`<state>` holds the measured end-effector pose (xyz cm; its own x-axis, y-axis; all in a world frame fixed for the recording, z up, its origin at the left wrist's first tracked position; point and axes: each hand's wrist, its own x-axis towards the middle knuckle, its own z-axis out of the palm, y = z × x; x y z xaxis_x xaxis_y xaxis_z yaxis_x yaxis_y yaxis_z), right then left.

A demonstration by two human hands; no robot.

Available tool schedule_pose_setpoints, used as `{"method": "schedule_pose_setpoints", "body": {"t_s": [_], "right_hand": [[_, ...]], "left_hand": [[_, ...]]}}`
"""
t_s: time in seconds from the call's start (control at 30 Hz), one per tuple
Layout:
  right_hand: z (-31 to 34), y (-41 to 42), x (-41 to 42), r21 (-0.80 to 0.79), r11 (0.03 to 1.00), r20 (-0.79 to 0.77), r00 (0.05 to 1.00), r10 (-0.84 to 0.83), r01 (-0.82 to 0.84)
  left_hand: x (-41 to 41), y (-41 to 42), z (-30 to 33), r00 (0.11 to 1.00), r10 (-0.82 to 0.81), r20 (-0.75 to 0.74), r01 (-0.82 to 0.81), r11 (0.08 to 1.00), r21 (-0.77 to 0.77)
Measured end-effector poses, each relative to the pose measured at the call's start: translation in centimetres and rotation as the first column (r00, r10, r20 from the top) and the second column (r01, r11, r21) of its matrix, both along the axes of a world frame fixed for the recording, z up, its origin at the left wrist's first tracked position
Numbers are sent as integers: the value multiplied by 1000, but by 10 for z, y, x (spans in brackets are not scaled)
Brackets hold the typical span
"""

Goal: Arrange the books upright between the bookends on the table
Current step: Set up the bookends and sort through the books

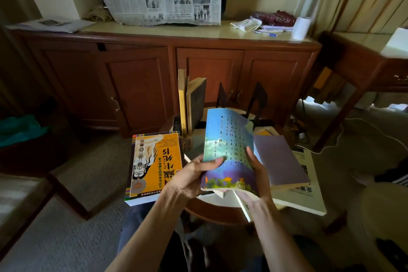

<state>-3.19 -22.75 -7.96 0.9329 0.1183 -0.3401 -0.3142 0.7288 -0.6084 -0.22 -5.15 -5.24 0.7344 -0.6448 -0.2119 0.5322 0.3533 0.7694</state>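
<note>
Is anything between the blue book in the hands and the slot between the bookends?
Nothing visible. Both hands hold the blue book just in front of the black bookends; the gap beside the upright books looks open.

The two upright books (191,104) stand at the far left of the surface (212,212), and two black bookends (240,99) stand to their right with an open gap between them. The lifted blue book (229,150) blocks the near approach to this gap. The orange book (154,165) fills the left edge and the purple book (280,161) the right side.
</note>
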Motion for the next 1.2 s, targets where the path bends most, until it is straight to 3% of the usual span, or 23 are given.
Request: {"method": "schedule_pose_setpoints", "body": {"t_s": [0.07,0.17,0.27,0.43,0.5,0.6,0.7,0.8,0.87,0.9,0.97,1.03,1.07,1.1,1.2], "right_hand": [[4,-5,-6,-3,999,33,999,43,-43],[20,-20,-4,-335,941,-1,998,61,-58],[39,-16,1,-243,969,-8,999,50,-51],[49,5,-6,-35,987,-38,987,155,-156],[55,2,-7,-101,983,-33,988,149,-151],[59,-15,15,-317,942,-27,994,104,-107],[63,-13,13,-385,916,-20,994,111,-110],[58,0,4,-162,945,-22,959,284,-283],[55,-6,20,-246,941,-33,972,231,-232],[58,-10,30,-439,886,-57,989,139,-150],[56,-17,47,-813,582,1,999,-41,25],[53,-20,54,-923,322,179,976,-124,210],[53,-19,56,-931,275,218,970,-108,240],[57,-13,56,-931,296,204,977,-68,215],[73,4,70,-812,584,38,999,32,12]], "left_hand": [[4,6,-3,997,-44,59,43,999,30],[12,24,7,984,-130,126,101,972,211],[8,19,17,976,-176,128,131,945,299],[-11,-1,2,996,-76,-37,82,980,179],[-6,9,1,995,-91,28,82,965,248],[6,23,4,956,-261,135,188,897,401],[4,16,3,947,-306,99,277,932,236],[3,8,3,933,-343,113,325,934,149],[11,12,4,957,-249,147,208,946,247],[17,17,2,966,-183,184,118,942,316],[28,27,3,941,-122,316,-9,923,384],[37,29,5,880,-72,469,-147,899,412],[42,26,6,845,-40,533,-232,870,434],[47,20,8,804,-26,594,-315,828,463],[57,0,13,643,-111,758,-582,572,578]]}}
